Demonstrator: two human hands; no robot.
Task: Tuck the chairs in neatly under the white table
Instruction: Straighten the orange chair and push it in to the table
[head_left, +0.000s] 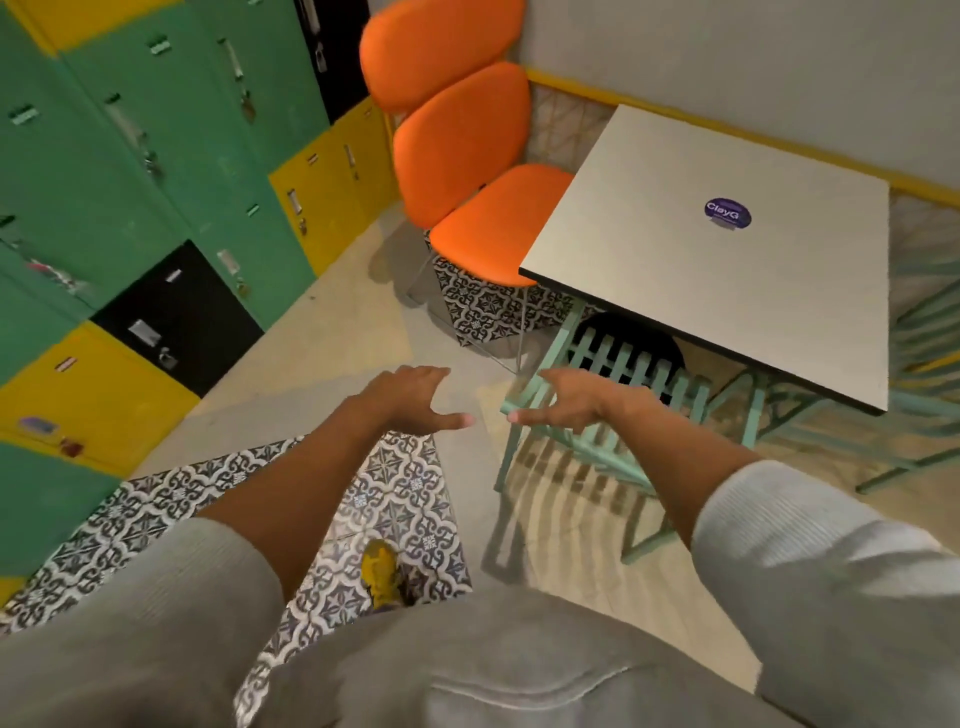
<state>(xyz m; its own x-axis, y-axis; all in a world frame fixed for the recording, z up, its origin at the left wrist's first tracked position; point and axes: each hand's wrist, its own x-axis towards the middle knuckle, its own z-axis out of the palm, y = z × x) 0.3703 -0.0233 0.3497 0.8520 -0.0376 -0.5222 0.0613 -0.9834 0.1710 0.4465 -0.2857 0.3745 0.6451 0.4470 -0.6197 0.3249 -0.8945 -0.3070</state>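
Two chairs sit at the white table (727, 249): an orange chair (467, 171) at eleven o'clock, seat partly under, and a mint slatted chair (613, 395) at one, backrest rail running along the near edge. I see my left hand (410, 397) and right hand (576, 400) empty, fingers spread.

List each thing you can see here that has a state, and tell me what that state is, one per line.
Left hand: open, empty, in the air.
Right hand: open, at the slatted back of the mint chair, not gripping.
Mint chair: seat tucked under the white table.
Orange chair: seat partly under the table.
White table: upright, sticker on top.
Lockers: shut.
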